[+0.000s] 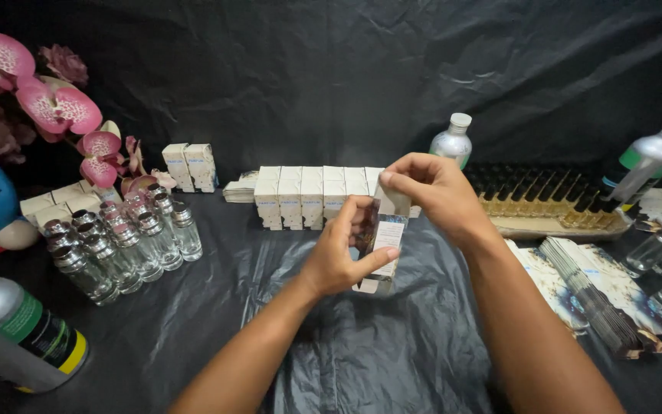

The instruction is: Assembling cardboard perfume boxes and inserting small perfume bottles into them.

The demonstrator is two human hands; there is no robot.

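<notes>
Her left hand (339,261) gripped the small box (382,245) while the right hand (430,192) fingers pinched its top flap, probably closing it.

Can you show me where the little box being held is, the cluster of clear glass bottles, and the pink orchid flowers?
small box (387,236), head view, on its front label panel.
clear glass bottles (120,244), head view, on a middle bottle's body.
pink orchid flowers (59,107), head view, on a petal.
</notes>
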